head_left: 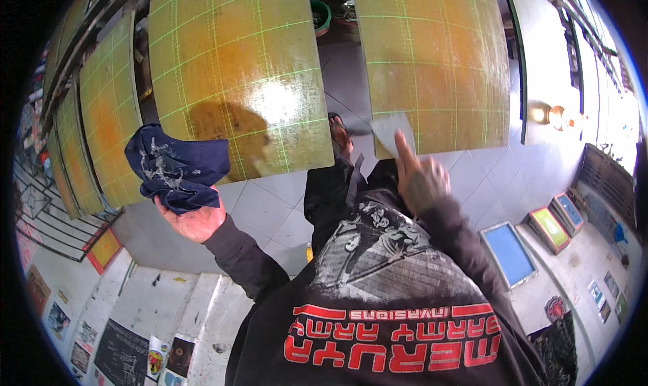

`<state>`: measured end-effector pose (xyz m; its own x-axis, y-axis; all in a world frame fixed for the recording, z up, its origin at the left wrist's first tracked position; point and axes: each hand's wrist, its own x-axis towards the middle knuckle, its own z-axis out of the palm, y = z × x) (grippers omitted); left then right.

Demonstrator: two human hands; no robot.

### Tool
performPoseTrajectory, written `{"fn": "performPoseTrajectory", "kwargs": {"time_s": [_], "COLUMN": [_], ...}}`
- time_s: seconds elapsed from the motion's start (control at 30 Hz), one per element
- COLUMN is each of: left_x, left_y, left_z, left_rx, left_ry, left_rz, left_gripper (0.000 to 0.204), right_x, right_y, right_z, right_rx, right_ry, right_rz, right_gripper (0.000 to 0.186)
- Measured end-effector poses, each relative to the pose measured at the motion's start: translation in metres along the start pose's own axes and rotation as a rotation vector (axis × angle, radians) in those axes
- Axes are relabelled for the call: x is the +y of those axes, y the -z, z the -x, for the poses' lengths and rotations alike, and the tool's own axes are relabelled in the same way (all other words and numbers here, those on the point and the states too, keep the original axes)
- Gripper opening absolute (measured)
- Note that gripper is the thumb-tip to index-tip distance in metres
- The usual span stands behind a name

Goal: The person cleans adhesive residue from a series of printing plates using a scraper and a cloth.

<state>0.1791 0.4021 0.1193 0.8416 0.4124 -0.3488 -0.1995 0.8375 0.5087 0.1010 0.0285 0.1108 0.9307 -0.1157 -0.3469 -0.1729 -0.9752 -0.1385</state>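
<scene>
My left hand (189,221) holds a folded navy cloth (179,160) with whitish smears on it, over the lower-left corner of a large yellow board (223,55) printed with green grid lines. My right hand (422,180) grips a flat greyish piece (388,133), like a thin blade, with the index finger stretched along it. It is at the lower-left corner of a similar board (432,62) to the right; whether it touches that board is unclear.
More boards (108,116) stand in rows on racks. A metal railing (50,221) is at the left. My foot (341,133) is on the tiled floor (270,217). Framed screens (506,251) lean along the lower right. A green basin (320,18) lies beyond the gap.
</scene>
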Motion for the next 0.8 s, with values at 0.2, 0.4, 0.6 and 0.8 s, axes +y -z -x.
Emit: {"fn": "performPoseTrajectory", "kwargs": {"time_s": [0.2,0.4,0.6,0.8], "left_x": [0.007,-0.011,-0.009,-0.001], "left_y": [0.024,0.003,0.008,0.02], "left_z": [-0.008,-0.01,-0.018,-0.027], "left_rx": [-0.169,-0.057,-0.169,-0.115], "left_ry": [0.052,-0.084,0.066,0.105], "left_rz": [-0.048,-0.123,0.077,0.044], "left_gripper": [0.042,0.037,0.036,0.035], "right_x": [-0.013,-0.015,-0.005,-0.002], "right_y": [0.017,0.01,0.007,0.018], "right_z": [-0.04,-0.014,-0.006,-0.093], "right_rx": [-0.068,-0.099,-0.051,-0.032], "right_ry": [-0.038,-0.059,-0.01,0.006], "right_rz": [-0.074,-0.027,-0.061,-0.057], "right_gripper": [0.056,0.057,0.052,0.059]}}
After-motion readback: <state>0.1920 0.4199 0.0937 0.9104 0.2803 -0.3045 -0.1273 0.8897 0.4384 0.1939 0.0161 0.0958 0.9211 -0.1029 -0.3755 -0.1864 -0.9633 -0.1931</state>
